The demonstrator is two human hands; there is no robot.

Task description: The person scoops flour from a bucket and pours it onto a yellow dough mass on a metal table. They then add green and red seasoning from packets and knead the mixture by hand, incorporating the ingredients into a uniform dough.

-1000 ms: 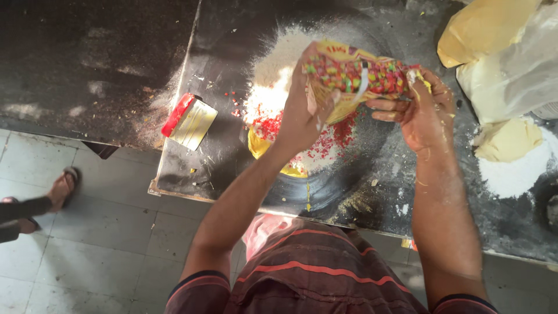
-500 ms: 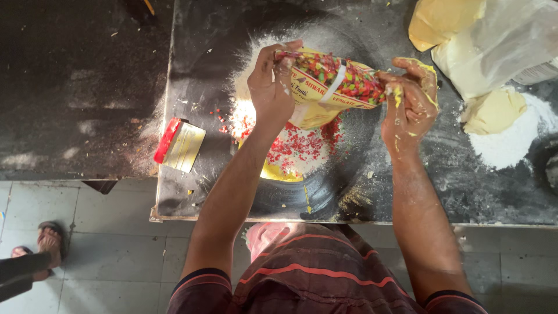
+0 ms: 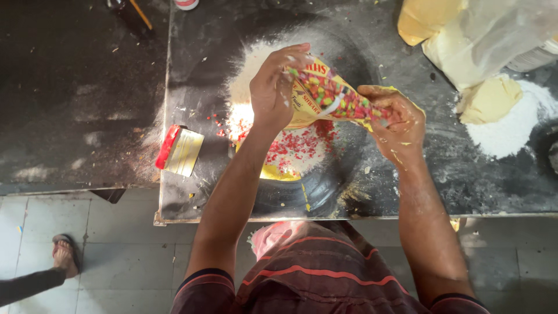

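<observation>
Over the bench's [image 3: 192,87] near edge, both hands grip one yellow packet [image 3: 325,96]: left hand [image 3: 276,87] fingers closed on its upper end, right hand [image 3: 395,119] clenched on the lower, long axis running left-right above flour [image 3: 250,70] and red bits [image 3: 290,148].

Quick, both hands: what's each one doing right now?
Left hand: closed on the packet.
Right hand: closed on the packet's other end.

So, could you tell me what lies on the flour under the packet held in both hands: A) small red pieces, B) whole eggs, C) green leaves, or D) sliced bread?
A: small red pieces lie scattered over the flour below the packet that the left hand and right hand grip.
</observation>
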